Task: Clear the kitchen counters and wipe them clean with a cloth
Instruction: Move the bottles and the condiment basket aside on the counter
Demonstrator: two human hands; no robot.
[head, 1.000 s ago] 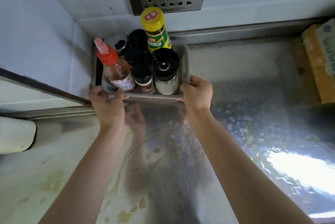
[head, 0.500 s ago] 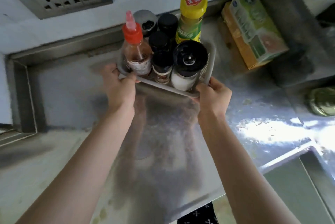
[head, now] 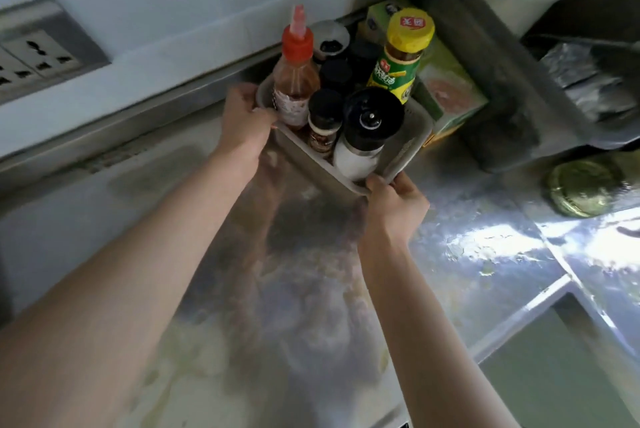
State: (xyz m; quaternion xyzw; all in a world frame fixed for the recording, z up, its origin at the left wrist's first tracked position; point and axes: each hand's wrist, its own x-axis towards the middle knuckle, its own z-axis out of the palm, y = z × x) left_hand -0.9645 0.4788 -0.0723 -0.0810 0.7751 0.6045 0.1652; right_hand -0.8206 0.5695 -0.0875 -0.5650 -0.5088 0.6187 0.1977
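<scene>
Fingers [head: 259, 113] of left hand [head: 244, 122], right hand [head: 396, 200] curled round basket [head: 406, 152] rim, opposite ends; two-handed hold judged to keep bottles [head: 294, 83] upright.

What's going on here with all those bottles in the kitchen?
A person holds a grey basket by its near rim, left hand on one corner and right hand on the other. Standing in it are a red-capped sauce bottle, a yellow-capped bottle and a black-topped grinder, among others. The basket is tilted over the stained steel counter, beside a green carton. No cloth is in sight.
</scene>
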